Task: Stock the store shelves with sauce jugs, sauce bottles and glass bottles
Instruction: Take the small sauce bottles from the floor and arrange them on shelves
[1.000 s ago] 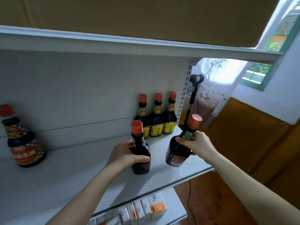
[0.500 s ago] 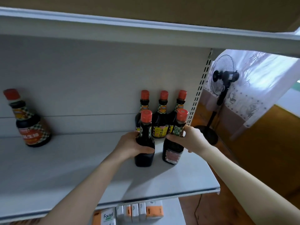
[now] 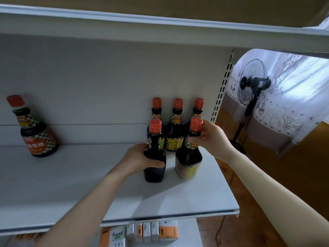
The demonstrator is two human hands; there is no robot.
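Note:
Two dark sauce bottles with red caps stand on the white shelf (image 3: 71,189), in front of a row of three like bottles (image 3: 175,132) at the back right. My left hand (image 3: 137,158) is wrapped round the body of the left front bottle (image 3: 154,168). My right hand (image 3: 208,138) grips the neck of the right front bottle (image 3: 188,161), just under its cap. Both front bottles rest upright on the shelf board. A wider sauce bottle (image 3: 36,132) with a red cap stands alone far left on the same shelf.
Another shelf board (image 3: 160,24) hangs close overhead. A slotted upright (image 3: 222,86) ends the shelf on the right. Beyond it a black standing fan (image 3: 252,86) stands before a curtain. Boxes of facial tissue (image 3: 142,232) sit on the shelf below.
The view has come closer to the shelf. The right bottle, tilted in the air a second ago, now stands on the shelf beside the left one. My right hand has slid up to its neck.

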